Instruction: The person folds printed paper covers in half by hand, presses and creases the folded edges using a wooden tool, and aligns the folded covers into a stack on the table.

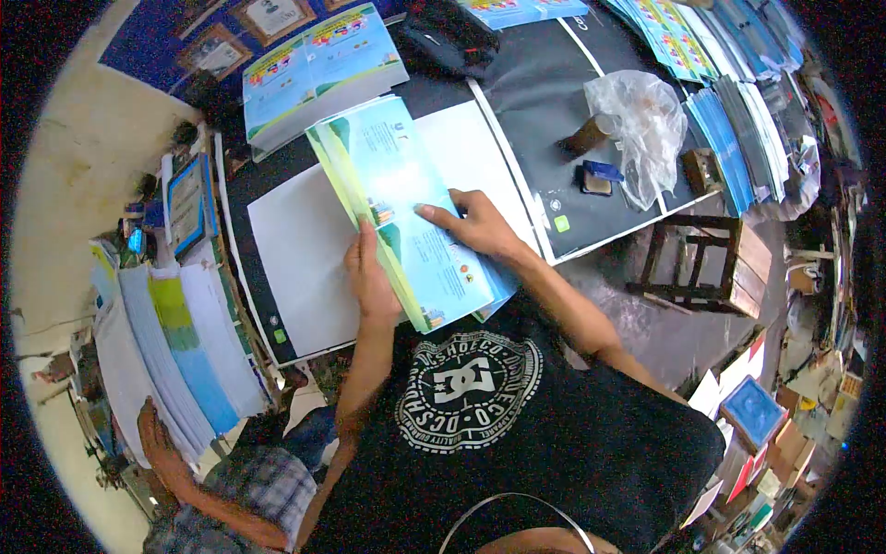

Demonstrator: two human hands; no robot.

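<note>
A stack of printed blue and green sheets (406, 203) is held tilted above the table, in front of my black shirt. My left hand (374, 272) grips its left edge, the thumb along the side and the other fingers partly hidden. On the right edge, my right hand (480, 222) is closed, its thumb lying flat on the printed face. Large white paper (300, 245) lies flat on the table beneath the stack. Behind it sits another pile of printed sheets (318, 69).
The black-topped table (526, 74) carries a clear plastic bag (637, 120), a brown cylinder (591, 134), a small blue box (602, 175) and a black bag (448, 37). A wooden stool (706, 263) stands right. Another person's hand (161, 434) touches tall paper stacks (166, 342) at left.
</note>
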